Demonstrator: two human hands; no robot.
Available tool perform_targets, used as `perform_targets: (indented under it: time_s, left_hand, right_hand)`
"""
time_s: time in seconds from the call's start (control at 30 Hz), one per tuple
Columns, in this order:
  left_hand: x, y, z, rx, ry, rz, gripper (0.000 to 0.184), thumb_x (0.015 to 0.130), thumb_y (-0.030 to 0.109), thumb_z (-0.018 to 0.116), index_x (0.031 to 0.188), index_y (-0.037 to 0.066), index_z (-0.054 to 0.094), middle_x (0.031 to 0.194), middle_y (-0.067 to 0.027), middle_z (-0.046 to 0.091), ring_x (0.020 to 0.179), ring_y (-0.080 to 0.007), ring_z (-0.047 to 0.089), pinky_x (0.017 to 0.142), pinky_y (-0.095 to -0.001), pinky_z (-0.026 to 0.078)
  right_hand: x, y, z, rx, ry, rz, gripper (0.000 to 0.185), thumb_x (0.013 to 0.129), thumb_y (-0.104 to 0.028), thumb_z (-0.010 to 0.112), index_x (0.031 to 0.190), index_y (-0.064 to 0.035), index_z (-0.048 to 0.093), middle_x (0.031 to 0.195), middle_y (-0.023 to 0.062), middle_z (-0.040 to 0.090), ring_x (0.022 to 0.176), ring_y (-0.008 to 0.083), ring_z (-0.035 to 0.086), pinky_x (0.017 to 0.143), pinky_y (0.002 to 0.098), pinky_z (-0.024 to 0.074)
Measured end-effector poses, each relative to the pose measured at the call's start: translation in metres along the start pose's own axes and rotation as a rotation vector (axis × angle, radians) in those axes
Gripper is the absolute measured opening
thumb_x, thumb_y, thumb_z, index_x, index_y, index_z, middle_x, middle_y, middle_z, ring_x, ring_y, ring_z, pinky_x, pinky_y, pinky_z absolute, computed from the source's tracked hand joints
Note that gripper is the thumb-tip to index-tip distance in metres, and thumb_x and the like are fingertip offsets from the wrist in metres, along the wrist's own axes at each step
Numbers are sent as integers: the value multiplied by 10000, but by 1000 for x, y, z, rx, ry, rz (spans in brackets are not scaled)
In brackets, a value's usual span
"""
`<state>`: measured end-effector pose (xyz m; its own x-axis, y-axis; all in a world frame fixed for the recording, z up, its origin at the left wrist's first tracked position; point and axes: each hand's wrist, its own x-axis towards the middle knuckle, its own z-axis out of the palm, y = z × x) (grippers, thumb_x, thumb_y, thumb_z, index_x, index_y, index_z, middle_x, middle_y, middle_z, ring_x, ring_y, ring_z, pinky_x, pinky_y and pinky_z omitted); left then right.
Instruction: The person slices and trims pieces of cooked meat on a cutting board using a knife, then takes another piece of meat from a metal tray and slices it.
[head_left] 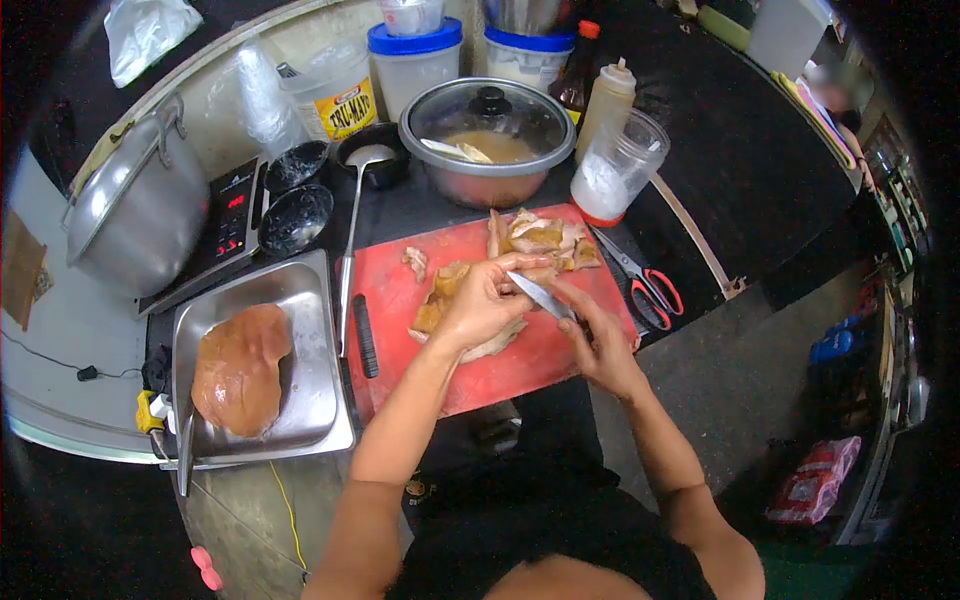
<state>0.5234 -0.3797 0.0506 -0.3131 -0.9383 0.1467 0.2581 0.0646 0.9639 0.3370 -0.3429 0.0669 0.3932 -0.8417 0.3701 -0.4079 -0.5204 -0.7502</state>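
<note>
My right hand [597, 338] is closed around a small knife [543, 296], its blade pointing up and left toward my other hand. My left hand [483, 303] has its fingers and thumb drawn together at the blade's tip; whatever lies between them is hidden. Both hands are over a red cutting board [400, 365]. Beneath and beside my left hand lie pieces of yellowish-brown cooked meat [432, 312], partly covered by the hand. More cut meat [545, 236] is piled at the board's far right, and a small scrap [414, 262] rests at the upper left.
A steel tray [315, 400] with a large brown piece of meat [243, 368] stands left. Red-handled scissors [652, 294] lie right of the board. Behind are a lidded pot [487, 180], a jar of white powder [618, 170], and a ladle [352, 240]. An induction cooker [230, 215] is at left.
</note>
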Motion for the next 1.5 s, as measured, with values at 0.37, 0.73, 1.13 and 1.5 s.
perform_targets:
  time_s: [0.37, 0.73, 1.13, 1.5]
  left_hand:
    - [0, 2, 2, -25, -8, 19, 392, 778, -55, 617, 1165, 1, 588, 932, -13, 651, 830, -63, 591, 742, -214, 483]
    - [-3, 6, -2, 46, -30, -27, 493, 766, -50, 621, 1250, -7, 541, 906, 14, 628, 828, -44, 570, 705, -191, 463]
    - [0, -3, -3, -80, -64, -38, 492, 773, -86, 607, 1252, 3, 538, 1040, -41, 639, 907, -92, 606, 790, -222, 488]
    - [1, 0, -8, -268, -28, -162, 346, 859, -22, 558, 1202, 18, 573, 1002, -24, 644, 797, -52, 591, 679, -165, 474]
  right_hand:
    - [2, 9, -2, 123, 25, 48, 377, 878, -1, 509, 1253, -31, 531, 1224, 167, 588, 1167, 253, 547, 982, 344, 403]
    - [3, -2, -9, 198, -99, 196, 430, 882, 7, 496, 1311, -10, 465, 1287, 131, 520, 1134, 207, 522, 936, 331, 413]
    - [8, 13, -2, -25, 11, -41, 426, 863, 3, 515, 1281, -78, 524, 1157, 183, 620, 1080, 286, 611, 916, 356, 455]
    - [5, 13, 2, 88, 27, -17, 398, 857, 23, 529, 1251, -32, 547, 1166, 171, 613, 1093, 248, 588, 937, 330, 429]
